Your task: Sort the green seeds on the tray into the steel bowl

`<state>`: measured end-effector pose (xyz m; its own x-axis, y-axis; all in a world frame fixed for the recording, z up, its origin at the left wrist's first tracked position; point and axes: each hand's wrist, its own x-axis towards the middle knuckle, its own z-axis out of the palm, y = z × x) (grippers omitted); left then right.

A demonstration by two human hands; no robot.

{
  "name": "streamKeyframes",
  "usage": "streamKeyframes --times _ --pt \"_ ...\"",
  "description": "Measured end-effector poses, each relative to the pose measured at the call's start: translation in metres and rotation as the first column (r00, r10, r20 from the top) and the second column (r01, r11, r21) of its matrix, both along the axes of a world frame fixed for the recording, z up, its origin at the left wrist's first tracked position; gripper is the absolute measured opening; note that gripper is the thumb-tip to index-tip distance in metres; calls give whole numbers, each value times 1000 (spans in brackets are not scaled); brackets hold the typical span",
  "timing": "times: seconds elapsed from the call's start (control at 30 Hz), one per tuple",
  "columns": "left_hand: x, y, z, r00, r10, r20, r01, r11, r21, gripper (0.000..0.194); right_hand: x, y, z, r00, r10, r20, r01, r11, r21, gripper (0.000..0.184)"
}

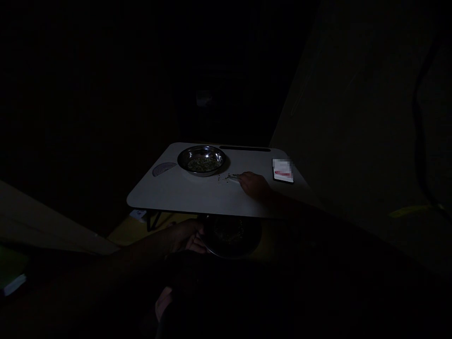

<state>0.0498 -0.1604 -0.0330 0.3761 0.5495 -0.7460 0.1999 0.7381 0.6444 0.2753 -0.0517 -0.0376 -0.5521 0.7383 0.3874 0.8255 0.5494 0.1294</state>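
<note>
Just under the table's near edge, my left hand [192, 237] grips the rim of a dark metal bowl [231, 252] with a few small bits inside. My right hand [254, 185] is over the white table [183, 195], its fingers closed around a small pale thing [233, 177] that is too dim to name. Beside those fingertips lie scattered dark, seed-like bits [221, 178]. A shiny steel bowl [219, 155] stands further back on the table, holding a layer of greenish grains or seeds [203, 164].
A lit phone or tablet [283, 176] lies at the table's right side. At the left is a round-edged printed mark [163, 169]. A dark slot [245, 148] runs along the far edge. Walls flank both sides, and most surroundings are too dark to make out.
</note>
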Motion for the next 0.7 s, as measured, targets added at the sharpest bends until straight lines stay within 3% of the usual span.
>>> streamKeyframes --times 0.7 --pt "-2 1 -4 1000 -10 -1 10 1000 24 17 3 5 -4 990 -112 82 113 994 -2 27"
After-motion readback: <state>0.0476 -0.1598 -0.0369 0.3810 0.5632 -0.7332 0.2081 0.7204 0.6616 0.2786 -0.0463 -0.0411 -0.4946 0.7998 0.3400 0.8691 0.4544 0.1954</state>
